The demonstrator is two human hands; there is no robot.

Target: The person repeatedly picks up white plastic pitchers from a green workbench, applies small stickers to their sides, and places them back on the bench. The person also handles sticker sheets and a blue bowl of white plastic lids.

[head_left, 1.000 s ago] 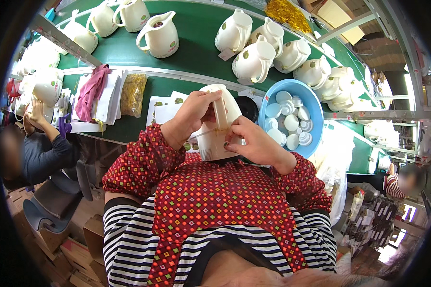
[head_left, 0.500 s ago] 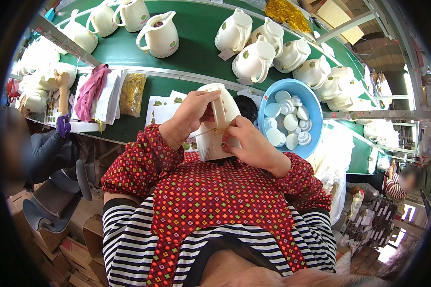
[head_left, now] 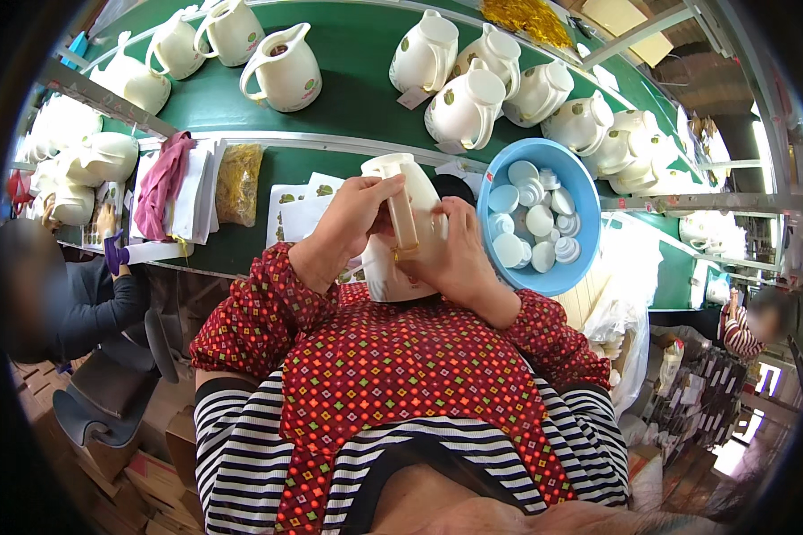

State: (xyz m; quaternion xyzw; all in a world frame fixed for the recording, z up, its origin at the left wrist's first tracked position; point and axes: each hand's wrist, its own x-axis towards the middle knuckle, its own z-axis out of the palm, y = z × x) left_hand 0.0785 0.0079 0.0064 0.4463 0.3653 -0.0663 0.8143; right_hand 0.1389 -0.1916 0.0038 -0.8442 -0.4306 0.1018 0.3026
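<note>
A cream-white jug (head_left: 385, 275) is held upright against my front, its handle (head_left: 403, 218) facing me. My left hand (head_left: 348, 214) is closed around the upper part by the handle, with the thumb near the handle's top. On the jug's right side my right hand (head_left: 464, 254) presses with bent fingers; the fingertips are partly hidden. A thin gold-coloured strand (head_left: 408, 251) shows at the handle's lower end. Just beyond my right hand lies a black round thing (head_left: 455, 188), partly covered.
A blue basin (head_left: 562, 283) of white lids (head_left: 538, 219) stands to the right. Several white jugs (head_left: 285, 76) line the green table (head_left: 348, 62). Printed sheets (head_left: 303, 214), a gold-filled bag (head_left: 239, 183) and a pink cloth (head_left: 162, 187) lie left. A co-worker (head_left: 98, 299) sits at far left.
My right hand has shifted up and flatter along the jug's side, away from the strand at the handle's foot. My left hand keeps its hold. The co-worker's hand at left has lowered.
</note>
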